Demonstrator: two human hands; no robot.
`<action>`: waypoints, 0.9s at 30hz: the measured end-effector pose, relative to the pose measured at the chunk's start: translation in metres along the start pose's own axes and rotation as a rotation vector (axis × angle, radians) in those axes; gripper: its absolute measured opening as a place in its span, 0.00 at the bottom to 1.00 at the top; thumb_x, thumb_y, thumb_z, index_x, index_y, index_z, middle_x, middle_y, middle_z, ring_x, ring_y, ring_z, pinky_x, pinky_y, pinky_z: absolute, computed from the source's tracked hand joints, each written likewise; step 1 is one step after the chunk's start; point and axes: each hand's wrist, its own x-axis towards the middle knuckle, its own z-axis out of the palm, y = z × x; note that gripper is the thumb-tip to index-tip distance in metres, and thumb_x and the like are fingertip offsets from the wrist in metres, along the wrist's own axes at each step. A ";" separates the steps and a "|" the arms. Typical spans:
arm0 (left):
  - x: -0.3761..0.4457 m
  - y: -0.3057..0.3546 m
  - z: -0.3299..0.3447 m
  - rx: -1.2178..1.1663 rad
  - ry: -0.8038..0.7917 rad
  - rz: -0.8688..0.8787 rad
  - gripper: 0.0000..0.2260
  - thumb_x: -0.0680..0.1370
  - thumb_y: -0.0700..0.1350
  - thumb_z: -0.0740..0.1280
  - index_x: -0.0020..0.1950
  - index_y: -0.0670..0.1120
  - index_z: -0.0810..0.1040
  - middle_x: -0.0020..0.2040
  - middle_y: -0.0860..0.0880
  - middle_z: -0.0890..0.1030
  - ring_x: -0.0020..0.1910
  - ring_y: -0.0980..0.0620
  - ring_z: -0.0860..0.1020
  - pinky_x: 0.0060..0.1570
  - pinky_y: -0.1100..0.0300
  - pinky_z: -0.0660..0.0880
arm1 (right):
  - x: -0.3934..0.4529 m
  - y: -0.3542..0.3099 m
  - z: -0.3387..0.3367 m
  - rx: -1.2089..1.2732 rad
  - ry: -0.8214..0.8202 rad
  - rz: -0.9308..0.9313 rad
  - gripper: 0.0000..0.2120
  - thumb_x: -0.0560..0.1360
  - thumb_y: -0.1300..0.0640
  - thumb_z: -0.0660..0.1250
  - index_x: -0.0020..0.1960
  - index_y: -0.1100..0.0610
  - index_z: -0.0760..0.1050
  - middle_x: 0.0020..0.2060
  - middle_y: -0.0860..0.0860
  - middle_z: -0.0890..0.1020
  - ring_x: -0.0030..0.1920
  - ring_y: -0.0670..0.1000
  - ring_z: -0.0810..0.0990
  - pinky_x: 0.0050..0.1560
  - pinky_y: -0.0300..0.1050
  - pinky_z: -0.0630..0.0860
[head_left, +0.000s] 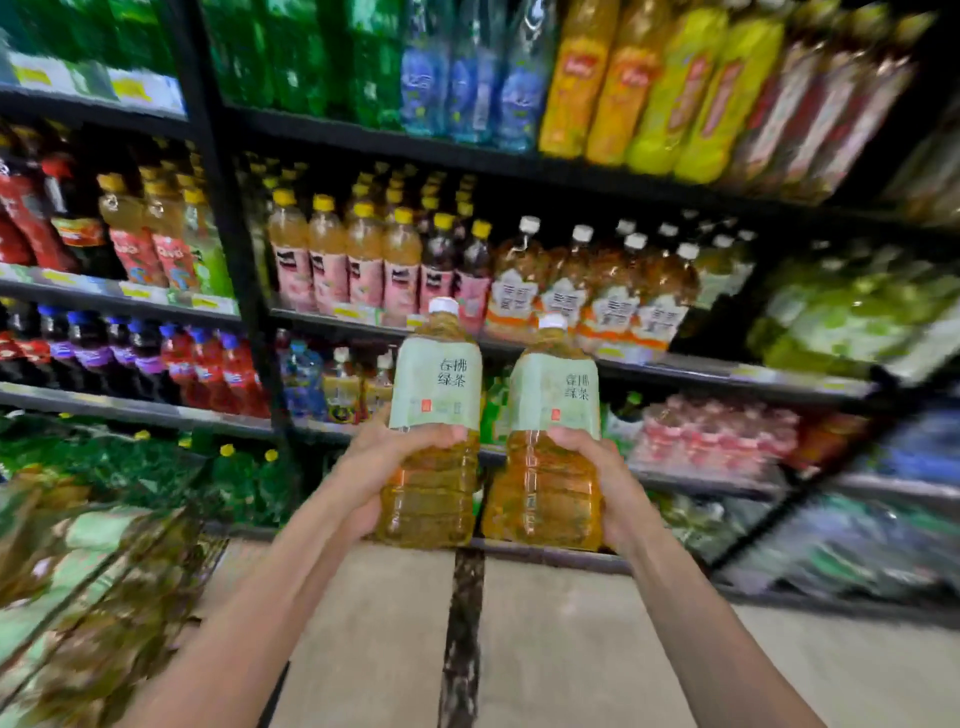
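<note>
While both forearms extend forward, the fingers of the left hand curl round the middle of the left bottle, just under its pale green label. The fingers of the right hand wrap the right bottle at the same height. Both bottles stand upright, white caps up and amber liquid inside, just beside each other between the two palms. Beyond the fingertips rise black shelves packed with rows of drinks. Below the wrists lies a pale floor crossed by a dark strip. Outside the left forearm is a blurred wire frame holding goods.
</note>
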 end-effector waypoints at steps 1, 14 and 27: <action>0.002 -0.002 0.023 0.014 -0.020 -0.004 0.39 0.47 0.50 0.81 0.57 0.46 0.80 0.47 0.44 0.85 0.46 0.45 0.83 0.50 0.47 0.79 | -0.007 -0.007 -0.022 0.000 0.022 -0.006 0.41 0.56 0.52 0.77 0.66 0.62 0.71 0.44 0.59 0.83 0.37 0.55 0.83 0.35 0.47 0.79; 0.081 -0.014 0.248 0.060 -0.181 0.028 0.40 0.50 0.46 0.78 0.62 0.46 0.74 0.50 0.45 0.84 0.45 0.46 0.82 0.41 0.54 0.77 | -0.006 -0.084 -0.233 0.087 0.187 -0.218 0.48 0.46 0.44 0.83 0.63 0.57 0.73 0.52 0.60 0.82 0.51 0.61 0.81 0.55 0.61 0.76; 0.234 -0.044 0.398 0.077 -0.257 0.068 0.41 0.54 0.45 0.83 0.65 0.48 0.72 0.52 0.45 0.84 0.51 0.44 0.83 0.52 0.42 0.78 | 0.084 -0.159 -0.383 0.066 0.115 -0.359 0.44 0.49 0.47 0.82 0.61 0.60 0.74 0.42 0.56 0.83 0.40 0.56 0.83 0.40 0.51 0.79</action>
